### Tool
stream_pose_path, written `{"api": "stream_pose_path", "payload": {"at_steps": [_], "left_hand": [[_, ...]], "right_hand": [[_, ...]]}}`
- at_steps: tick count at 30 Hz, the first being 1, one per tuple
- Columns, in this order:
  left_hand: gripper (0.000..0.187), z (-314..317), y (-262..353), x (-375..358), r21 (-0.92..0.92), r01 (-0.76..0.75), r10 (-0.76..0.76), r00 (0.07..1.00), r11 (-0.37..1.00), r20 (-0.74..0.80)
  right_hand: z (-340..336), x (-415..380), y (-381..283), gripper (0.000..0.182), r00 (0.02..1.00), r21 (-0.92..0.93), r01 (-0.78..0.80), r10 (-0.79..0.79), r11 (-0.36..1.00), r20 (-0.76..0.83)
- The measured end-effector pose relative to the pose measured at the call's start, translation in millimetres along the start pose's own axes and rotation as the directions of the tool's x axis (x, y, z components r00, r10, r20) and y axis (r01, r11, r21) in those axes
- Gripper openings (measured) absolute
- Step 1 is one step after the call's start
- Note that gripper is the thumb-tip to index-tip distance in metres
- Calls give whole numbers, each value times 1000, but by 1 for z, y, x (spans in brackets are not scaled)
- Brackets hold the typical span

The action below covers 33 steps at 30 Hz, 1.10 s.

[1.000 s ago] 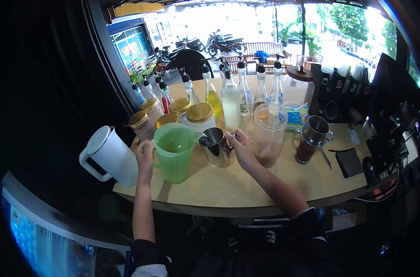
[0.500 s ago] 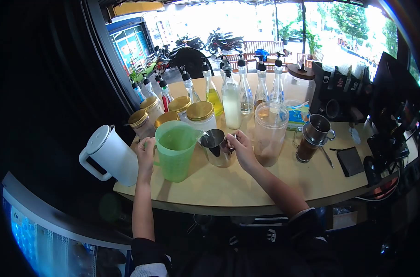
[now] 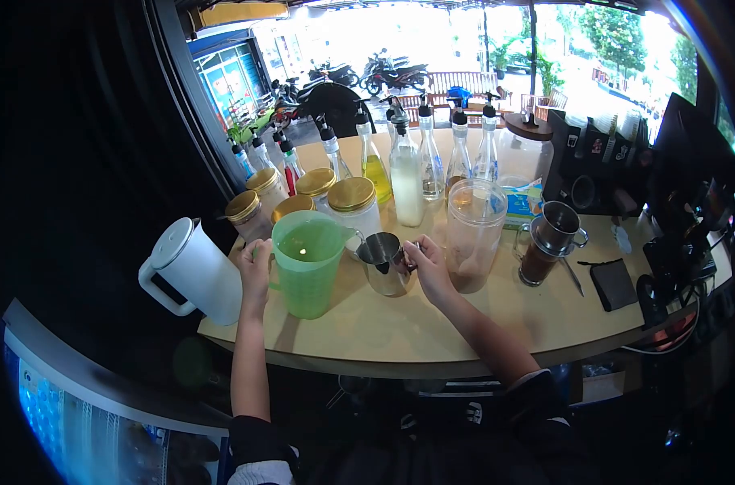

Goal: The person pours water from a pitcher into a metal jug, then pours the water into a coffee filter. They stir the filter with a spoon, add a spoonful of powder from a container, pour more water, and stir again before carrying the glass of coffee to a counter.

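1. The step in hand looks like pouring; a thin stream of clear liquid point(image 3: 360, 236) shows between the spout of the green jug point(image 3: 309, 283) and the mouth of the metal cup point(image 3: 390, 280), which sits at the jug's 3 o'clock.
2. The left hand point(image 3: 256, 271) is closed round the jug's handle, at the jug's 9 o'clock; the right hand point(image 3: 429, 271) is closed on the cup's handle, at the cup's 3 o'clock.
3. The jug leans slightly towards the cup, spout near the rim; whether either base touches the desk point(image 3: 400, 333) is hard to tell, and so is the level inside the cup.
4. The next move, as I judge it, calls for small turns of the left wrist to govern the flow; the right hand should hold the cup steady and level, its mouth beneath the spout; too quick a tilt could overshoot the rim.
5. Lifting the spout cleanly would call for tipping the jug back towards 9 o'clock; the white pitcher point(image 3: 206, 279) stands close on that side, so little sideways room is there.
6. The tall clear jar point(image 3: 476, 234) stands just beyond the right hand, about 2 o'clock from the cup; the right elbow and wrist need care near it.
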<state>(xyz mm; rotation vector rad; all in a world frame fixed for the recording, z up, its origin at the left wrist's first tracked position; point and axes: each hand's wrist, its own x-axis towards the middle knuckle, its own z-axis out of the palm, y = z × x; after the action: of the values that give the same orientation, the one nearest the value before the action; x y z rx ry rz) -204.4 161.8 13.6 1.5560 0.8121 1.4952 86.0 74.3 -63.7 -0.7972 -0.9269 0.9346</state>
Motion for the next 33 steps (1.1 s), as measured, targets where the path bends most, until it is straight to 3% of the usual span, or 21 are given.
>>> {"api": "stream_pose_path", "payload": {"at_steps": [24, 33], "left_hand": [[31, 2, -3, 5, 47, -8, 8, 1000, 999, 6], [33, 4, -1, 3, 56, -2, 1, 1000, 998, 12]], "right_hand": [[-6, -4, 1, 15, 999, 44, -51, 52, 998, -15], [-10, -1, 9, 17, 1000, 98, 2, -2, 995, 3]]}}
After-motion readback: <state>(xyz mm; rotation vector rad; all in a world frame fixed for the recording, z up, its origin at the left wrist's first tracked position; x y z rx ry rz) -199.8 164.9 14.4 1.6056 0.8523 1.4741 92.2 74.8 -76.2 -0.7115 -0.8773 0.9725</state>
